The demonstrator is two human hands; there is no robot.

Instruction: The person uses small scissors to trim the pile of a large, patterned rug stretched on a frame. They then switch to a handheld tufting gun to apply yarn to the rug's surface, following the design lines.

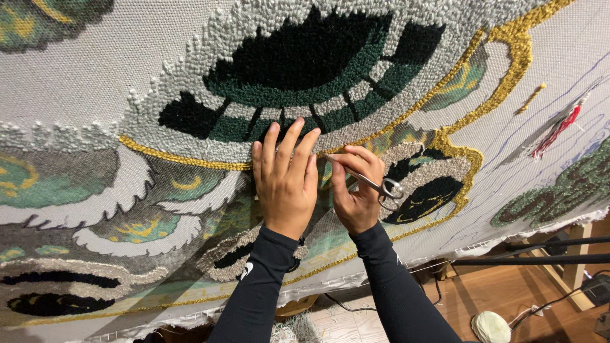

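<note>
A large tufted rug (114,76) hangs stretched before me, with dark green, grey, white and gold yarn areas. My left hand (284,181) lies flat on it, fingers spread, just below a gold yarn line (184,159). My right hand (356,190) is beside it and grips small metal scissors (375,185), their tips pointing left toward my left hand's fingers. Both arms wear black sleeves.
A strand of red and white yarn (559,130) hangs from the cloth at the right. Below the rug's lower edge are a wooden floor (508,292), a pale ball of yarn (490,327), black cables and a wooden frame leg (575,270).
</note>
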